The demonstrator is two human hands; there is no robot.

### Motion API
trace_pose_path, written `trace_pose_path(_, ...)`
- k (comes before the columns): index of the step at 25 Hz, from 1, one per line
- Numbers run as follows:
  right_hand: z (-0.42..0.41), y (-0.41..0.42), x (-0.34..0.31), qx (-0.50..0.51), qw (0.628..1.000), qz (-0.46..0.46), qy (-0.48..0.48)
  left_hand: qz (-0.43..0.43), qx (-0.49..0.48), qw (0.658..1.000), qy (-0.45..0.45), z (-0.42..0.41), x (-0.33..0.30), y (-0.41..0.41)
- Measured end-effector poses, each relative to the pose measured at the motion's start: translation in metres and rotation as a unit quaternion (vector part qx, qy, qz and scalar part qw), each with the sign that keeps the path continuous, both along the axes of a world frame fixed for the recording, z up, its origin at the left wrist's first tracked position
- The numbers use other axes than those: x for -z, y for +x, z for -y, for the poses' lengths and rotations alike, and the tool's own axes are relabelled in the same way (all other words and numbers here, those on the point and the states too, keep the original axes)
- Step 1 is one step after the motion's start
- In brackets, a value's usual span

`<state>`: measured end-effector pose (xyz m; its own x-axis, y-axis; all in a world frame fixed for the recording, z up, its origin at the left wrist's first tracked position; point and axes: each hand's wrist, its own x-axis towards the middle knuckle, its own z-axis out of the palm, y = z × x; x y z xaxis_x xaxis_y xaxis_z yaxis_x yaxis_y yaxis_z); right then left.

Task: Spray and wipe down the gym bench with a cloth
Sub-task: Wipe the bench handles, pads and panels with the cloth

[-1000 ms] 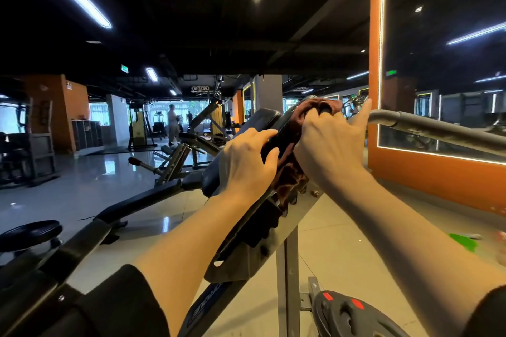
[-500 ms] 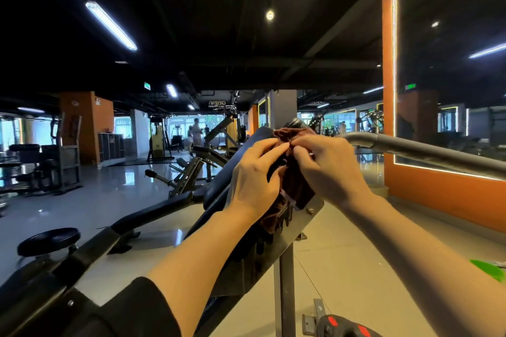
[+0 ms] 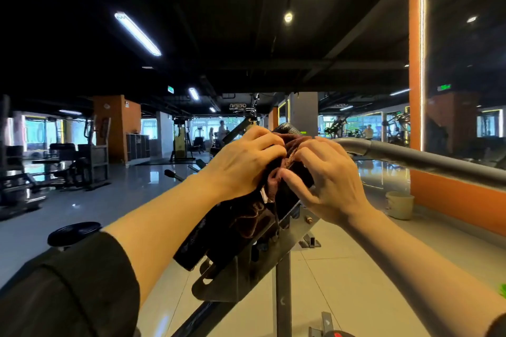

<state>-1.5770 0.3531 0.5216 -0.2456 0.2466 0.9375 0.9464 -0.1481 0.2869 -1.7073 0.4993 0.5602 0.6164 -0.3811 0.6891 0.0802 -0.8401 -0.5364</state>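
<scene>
A dark brown cloth (image 3: 250, 216) is bunched over the upper end of the tilted black bench pad (image 3: 191, 249). My left hand (image 3: 243, 161) grips the cloth from the left side near the pad's top. From the right, my right hand (image 3: 325, 178) pinches a fold of the same cloth with thumb and fingers. The two hands almost touch at the top of the pad. The pad sits on a grey metal bracket (image 3: 235, 279) with a post below. No spray bottle is visible.
A grey metal bar (image 3: 427, 159) runs to the right from beside my right hand. A pale bucket (image 3: 399, 204) stands on the floor by the orange mirror wall (image 3: 451, 200). Other benches and machines (image 3: 74, 164) stand at the left. People are far back.
Both hands have come together at the top of the pad and gathered the cloth. The right hand went from flat pressing to pinching a fold. The view tilted upward.
</scene>
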Motion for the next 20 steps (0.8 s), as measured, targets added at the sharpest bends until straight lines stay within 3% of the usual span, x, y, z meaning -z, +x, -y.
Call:
trace_pose_path(2, -0.001, 0.005, 0.0, 0.005, 0.999, 0.01, -0.033, 0.008, -0.011, 1.0, 0.028, 0.004, -0.007, 0.002)
trace_pose_path(6, -0.006, 0.007, 0.003, -0.006, 1.0, -0.006, -0.03, 0.084, -0.007, 0.996, -0.014, 0.007, 0.002, 0.01)
trace_pose_path(11, -0.005, 0.017, 0.01, -0.048, 0.999, -0.007, -0.002, -0.019, -0.025, 0.999, -0.01, 0.004, 0.005, 0.009)
trace_pose_path(16, -0.002, 0.02, 0.005, -0.025, 0.999, 0.019, 0.006, -0.031, -0.041, 0.99, 0.129, 0.002, -0.016, 0.01)
trace_pose_path(20, -0.004, 0.02, 0.009, -0.047, 0.999, -0.001, 0.003, 0.041, -0.035, 0.997, 0.047, 0.012, 0.004, 0.016)
